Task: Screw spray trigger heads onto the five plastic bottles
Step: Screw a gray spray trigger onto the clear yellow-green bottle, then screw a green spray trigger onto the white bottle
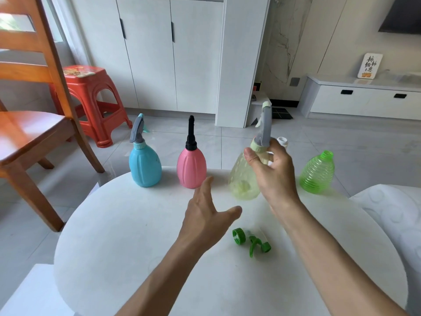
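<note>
- Two hands were over the white bench (pixel 127 236) as I watched: my right hand (pixel 272 172) at about one o'clock, my left hand (pixel 208 215) near the centre.
- My right fingers (pixel 250 157) were clamped around the collar of the grey trigger head (pixel 264 128) on the pale yellow bottle (pixel 242 179), which stood tilted, its base at the bench.
- My left fingers were spread and released, grasping nothing, just beside that bottle's lower part.
- At eleven o'clock stood the blue bottle (pixel 144 166) with a grey head fitted; at twelve, the pink bottle (pixel 191 167) with a black head.
- At two o'clock the green ribbed bottle (pixel 317 173) stood uncapped.
- Behind my right hand a white bottle neck (pixel 282 141) showed, the rest hidden.
- At five o'clock a loose green trigger head (pixel 251 240) lay on its side.
</note>
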The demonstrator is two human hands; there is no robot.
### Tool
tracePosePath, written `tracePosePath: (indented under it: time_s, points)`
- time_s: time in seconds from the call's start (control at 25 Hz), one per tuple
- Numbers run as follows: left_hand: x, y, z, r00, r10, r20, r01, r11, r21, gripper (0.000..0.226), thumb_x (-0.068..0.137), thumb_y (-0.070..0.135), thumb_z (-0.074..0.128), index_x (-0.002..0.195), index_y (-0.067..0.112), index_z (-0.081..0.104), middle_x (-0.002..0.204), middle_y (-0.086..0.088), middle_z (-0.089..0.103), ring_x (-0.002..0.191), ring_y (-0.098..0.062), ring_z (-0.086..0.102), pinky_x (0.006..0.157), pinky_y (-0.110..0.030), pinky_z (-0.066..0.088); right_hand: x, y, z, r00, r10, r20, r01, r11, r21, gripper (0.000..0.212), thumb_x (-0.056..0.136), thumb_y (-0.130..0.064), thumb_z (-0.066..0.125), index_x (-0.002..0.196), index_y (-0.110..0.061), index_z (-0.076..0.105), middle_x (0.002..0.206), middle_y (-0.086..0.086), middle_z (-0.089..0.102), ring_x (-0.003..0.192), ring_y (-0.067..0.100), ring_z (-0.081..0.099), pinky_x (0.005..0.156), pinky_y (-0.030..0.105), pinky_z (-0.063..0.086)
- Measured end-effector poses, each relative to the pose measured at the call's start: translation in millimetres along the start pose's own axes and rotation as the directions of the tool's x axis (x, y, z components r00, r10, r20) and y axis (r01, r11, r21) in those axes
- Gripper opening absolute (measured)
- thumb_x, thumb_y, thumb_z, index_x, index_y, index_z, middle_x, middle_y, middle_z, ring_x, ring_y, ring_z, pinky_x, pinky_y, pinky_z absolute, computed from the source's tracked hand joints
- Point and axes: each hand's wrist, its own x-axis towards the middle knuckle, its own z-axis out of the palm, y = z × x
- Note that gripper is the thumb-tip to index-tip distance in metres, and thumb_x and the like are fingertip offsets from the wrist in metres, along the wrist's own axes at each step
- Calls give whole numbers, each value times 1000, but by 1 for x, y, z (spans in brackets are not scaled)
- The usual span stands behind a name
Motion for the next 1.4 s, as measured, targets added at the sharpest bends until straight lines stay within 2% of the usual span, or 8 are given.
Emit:
tracePosePath:
  time_s: [0.28, 0.4, 0.6, 0.8, 1.12, 1.2, 1.32, 1.4]
  points:
    - [7, 1, -14, 995, -90, -32, 79, 968, -237, 80, 64, 49, 68, 138, 45, 40, 137, 15, 49, 117, -7, 50, 95, -36, 46, 56, 48, 42, 999, -7, 46, 17, 976, -218, 33, 90, -28, 70, 120, -18, 59, 112, -3, 61, 106, 16, 56, 79, 19, 34]
    - [6, 6, -17, 998, -62, -33, 52, 971, -235, 77, 64, 51, 66, 137, 47, 41, 132, 20, 50, 105, 9, 49, 88, -31, 45, 67, 64, 47, 995, 17, 103, 19, 938, -345, 37, 91, -29, 67, 125, -17, 56, 120, 4, 60, 111, 21, 56, 82, 23, 35]
    - [6, 6, -15, 990, -124, 62, 138, 933, -333, 69, 63, 47, 69, 130, 46, 48, 127, 19, 52, 120, -7, 50, 81, -26, 45, 69, 77, 34, 973, 175, 148, -121, 941, -316, 37, 89, -45, 66, 117, -23, 56, 118, 2, 64, 109, 20, 58, 81, 28, 37]
    - [7, 7, -17, 992, -117, 51, 127, 933, -337, 65, 66, 44, 70, 129, 44, 51, 127, 17, 54, 119, -7, 51, 84, -28, 44, 69, 75, 34, 970, 176, 168, -119, 946, -303, 38, 87, -46, 68, 115, -24, 57, 115, 0, 65, 109, 21, 59, 80, 28, 38]
    - [11, 10, -15, 993, -96, 70, 115, 930, -350, 55, 82, 29, 76, 131, 40, 52, 127, 15, 56, 118, -10, 52, 75, -19, 44, 56, 71, 22, 957, 236, 170, -178, 937, -299, 88, 71, -33, 87, 144, -25, 39, 141, 3, 53, 127, 21, 51, 103, 34, 42]
    - [14, 10, -14, 994, -91, 66, 109, 927, -358, 56, 82, 27, 76, 131, 38, 52, 127, 14, 56, 119, -11, 53, 76, -20, 45, 48, 67, 8, 973, 176, 152, -127, 949, -288, 80, 70, -31, 88, 137, -23, 46, 130, 2, 58, 117, 20, 55, 94, 30, 44]
    - [16, 10, -12, 996, -80, 51, 93, 927, -365, 55, 82, 26, 76, 131, 38, 53, 127, 13, 57, 119, -12, 53, 74, -19, 45, 35, 60, -23, 998, -65, 25, 70, 948, -310, 44, 73, -31, 83, 106, -22, 57, 96, -4, 64, 85, 15, 60, 73, 18, 44]
    - [16, 11, -10, 996, -74, 48, 87, 927, -364, 54, 82, 26, 76, 130, 38, 53, 127, 13, 57, 119, -12, 53, 73, -20, 45, 43, 54, -36, 969, -224, -99, 166, 898, -407, 31, 79, -26, 73, 103, -17, 56, 96, -1, 63, 83, 21, 59, 71, 20, 43]
